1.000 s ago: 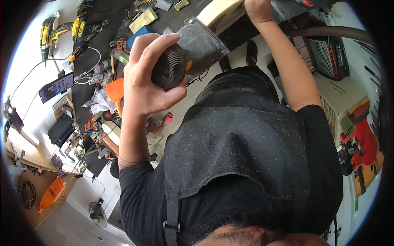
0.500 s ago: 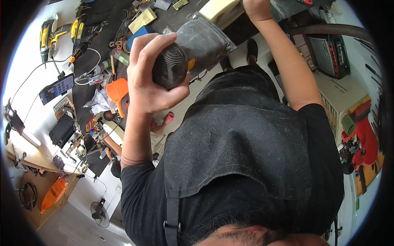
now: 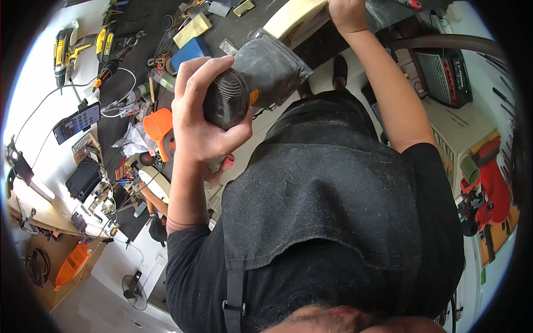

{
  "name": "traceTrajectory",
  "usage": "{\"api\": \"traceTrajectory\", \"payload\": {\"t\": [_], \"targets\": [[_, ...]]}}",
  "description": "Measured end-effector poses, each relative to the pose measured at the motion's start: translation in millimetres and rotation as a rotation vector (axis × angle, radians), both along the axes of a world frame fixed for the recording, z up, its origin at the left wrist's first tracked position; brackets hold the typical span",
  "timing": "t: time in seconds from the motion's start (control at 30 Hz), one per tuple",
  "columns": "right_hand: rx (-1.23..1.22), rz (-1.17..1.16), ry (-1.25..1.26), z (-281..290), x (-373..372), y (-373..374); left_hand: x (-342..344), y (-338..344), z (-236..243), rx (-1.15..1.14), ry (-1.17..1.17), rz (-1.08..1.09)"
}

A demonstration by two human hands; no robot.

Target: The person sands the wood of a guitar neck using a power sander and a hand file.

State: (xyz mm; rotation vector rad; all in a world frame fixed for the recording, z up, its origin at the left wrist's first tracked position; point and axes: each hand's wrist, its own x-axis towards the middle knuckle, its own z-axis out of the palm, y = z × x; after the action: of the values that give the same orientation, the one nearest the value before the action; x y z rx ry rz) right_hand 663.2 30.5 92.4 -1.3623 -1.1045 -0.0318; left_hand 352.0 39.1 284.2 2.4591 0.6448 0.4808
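Note:
My left hand (image 3: 191, 108) is wrapped round the rounded, ribbed black end of a dusty power sander (image 3: 272, 69). Its fingers curl over the top and the thumb lies below. The grey, translucent box-shaped part of the tool points right, its far end close to a pale yellow curved piece (image 3: 294, 19) at the top edge. My right hand (image 3: 348, 15) is closed at the right end of that piece, with its fingertips partly cut off by the picture's edge. Whether the sander touches the piece is hard to make out.
A cluttered dark workbench (image 3: 150, 11) holds a blue block (image 3: 190, 51), a pale yellow block (image 3: 192, 30) and an orange dipper (image 3: 158, 125). Drills (image 3: 66, 53) hang at the left near a mounted phone (image 3: 78, 122). Another person's arm (image 3: 155, 200) shows lower left. A speaker (image 3: 444, 77) stands at right.
My left hand and the sander have shifted slightly left and tilted, showing more of the pale piece and the blue block. My right hand has barely moved.

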Motion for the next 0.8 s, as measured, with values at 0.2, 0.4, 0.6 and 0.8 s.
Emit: {"api": "traceTrajectory", "payload": {"t": [0.2,0.4,0.6,0.8], "targets": [[-0.057,0.012,0.014,2,0,-2,3,-2,-1,0.003,-0.072,0.018],[-0.094,0.090,0.163,9,-2,-4,6,-5,-6,0.003,-0.104,0.052],[-0.072,0.028,0.129,6,-2,-2,5,-8,-5,-0.048,-0.086,0.096],[0.031,-0.099,-0.194,-1,1,3,7,-4,2,-0.053,-0.047,0.092]]}}
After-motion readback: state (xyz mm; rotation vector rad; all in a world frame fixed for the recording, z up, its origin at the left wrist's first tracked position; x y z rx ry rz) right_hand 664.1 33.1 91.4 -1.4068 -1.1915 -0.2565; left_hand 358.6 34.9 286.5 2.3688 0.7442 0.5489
